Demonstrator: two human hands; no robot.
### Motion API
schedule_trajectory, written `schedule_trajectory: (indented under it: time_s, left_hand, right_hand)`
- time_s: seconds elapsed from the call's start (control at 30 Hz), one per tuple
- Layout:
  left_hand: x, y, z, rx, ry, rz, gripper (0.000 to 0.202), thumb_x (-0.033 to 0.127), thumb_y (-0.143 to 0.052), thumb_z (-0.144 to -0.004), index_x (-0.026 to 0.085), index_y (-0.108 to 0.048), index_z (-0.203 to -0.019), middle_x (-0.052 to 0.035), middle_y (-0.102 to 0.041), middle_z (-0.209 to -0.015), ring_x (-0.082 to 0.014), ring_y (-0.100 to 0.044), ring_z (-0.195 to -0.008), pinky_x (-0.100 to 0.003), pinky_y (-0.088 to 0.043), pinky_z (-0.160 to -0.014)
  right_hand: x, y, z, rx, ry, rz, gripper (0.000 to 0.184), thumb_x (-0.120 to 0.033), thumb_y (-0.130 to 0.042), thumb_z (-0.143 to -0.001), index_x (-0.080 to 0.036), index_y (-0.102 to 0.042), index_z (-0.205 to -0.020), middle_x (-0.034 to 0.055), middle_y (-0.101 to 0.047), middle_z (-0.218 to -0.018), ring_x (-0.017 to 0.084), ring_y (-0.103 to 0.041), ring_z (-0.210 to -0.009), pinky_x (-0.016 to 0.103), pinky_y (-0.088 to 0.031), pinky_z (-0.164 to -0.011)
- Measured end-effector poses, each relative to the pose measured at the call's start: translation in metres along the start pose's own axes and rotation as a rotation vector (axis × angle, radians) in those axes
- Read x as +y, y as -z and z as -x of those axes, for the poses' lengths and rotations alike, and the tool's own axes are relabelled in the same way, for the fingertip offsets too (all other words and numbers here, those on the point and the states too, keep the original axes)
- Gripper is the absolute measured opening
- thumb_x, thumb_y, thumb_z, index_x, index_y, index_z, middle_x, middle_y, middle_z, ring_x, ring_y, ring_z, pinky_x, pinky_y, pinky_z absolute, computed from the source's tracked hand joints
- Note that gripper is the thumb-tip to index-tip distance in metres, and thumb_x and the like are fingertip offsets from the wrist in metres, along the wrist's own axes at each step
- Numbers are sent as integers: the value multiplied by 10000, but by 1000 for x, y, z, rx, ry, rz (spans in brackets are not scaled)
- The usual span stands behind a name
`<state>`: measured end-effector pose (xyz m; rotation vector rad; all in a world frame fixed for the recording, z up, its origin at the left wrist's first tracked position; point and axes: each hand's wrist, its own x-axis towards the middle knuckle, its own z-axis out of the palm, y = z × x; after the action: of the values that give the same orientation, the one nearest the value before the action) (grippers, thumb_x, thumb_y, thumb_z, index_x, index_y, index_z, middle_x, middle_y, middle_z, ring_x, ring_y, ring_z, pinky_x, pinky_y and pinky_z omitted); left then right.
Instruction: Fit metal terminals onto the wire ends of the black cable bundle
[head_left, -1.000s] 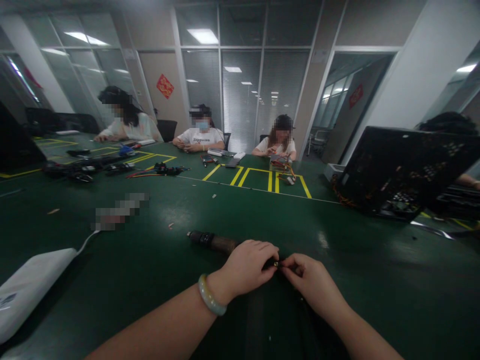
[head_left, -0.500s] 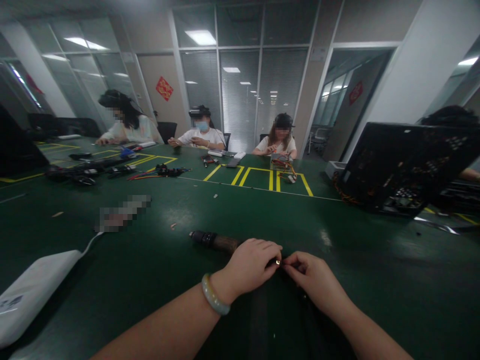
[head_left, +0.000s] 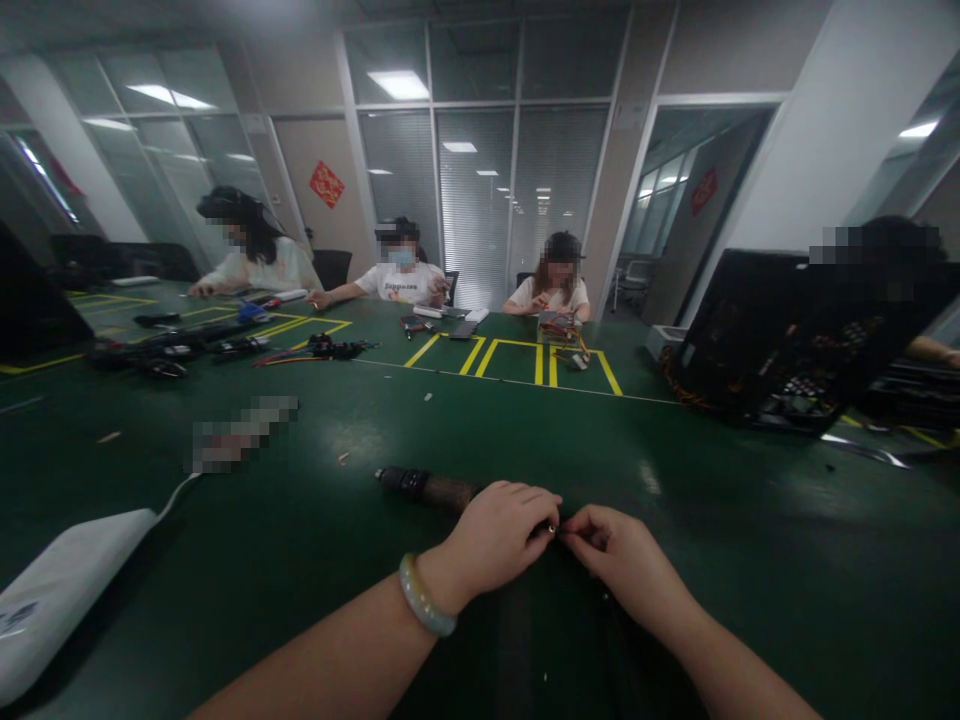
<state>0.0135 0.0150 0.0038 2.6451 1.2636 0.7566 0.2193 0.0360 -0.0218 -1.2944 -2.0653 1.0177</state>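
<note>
A dark cylindrical tool (head_left: pixel 442 490), with a black ringed collar and a metal tip pointing left, lies before me on the green table. It looks like an electric screwdriver. My left hand (head_left: pixel 504 528) is closed over its right part, palm down, and covers that stretch. By the left thumb and forefinger shows a tiny shiny metal spot (head_left: pixel 553 529). My right hand (head_left: pixel 611 545) is closed in a pinch just right of that spot, with its fingertips almost touching the left hand. What the right fingers hold is too small and dark to make out.
A white power bank (head_left: pixel 82 575) with a white cable lies at left. Bundled black cables (head_left: pixel 326 347) are farther back. A black computer case (head_left: pixel 757 345) stands at right. Co-workers sit across the table, and another person is partly hidden behind the case.
Both hands keep nearly the same pose. The shiny spot has shifted very slightly down and left, the right fingertips with it. Across the table, the masked co-worker's arms have moved apart.
</note>
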Motion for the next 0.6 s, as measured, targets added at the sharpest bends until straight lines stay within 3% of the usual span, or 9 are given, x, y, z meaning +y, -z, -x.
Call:
schedule_trajectory:
  time_s: [0.27, 0.6]
  left_hand:
    - [3, 3, 2, 5, 27, 10, 109, 207, -604, -859, 210, -583, -966, -29, -606, -1235, -206, -569, -1108, -377, -411, -961]
    - [1, 0, 1, 4, 18, 26, 151, 141, -609, -834, 221, -588, -961, -11, -631, -1190, -196, -583, -1073, -363, -421, -939]
  right_hand:
    - [-1, 2, 0, -9, 29, 16, 103, -264, -581, -870, -223, -675, -878, -21, -669, -798, 124, -603, -623, 199, -425, -552]
    - [-12, 4, 2, 32, 44, 66, 102, -246, -590, -854, -219, -688, -848, -11, -682, -799, 143, -624, -689, 214, -432, -604]
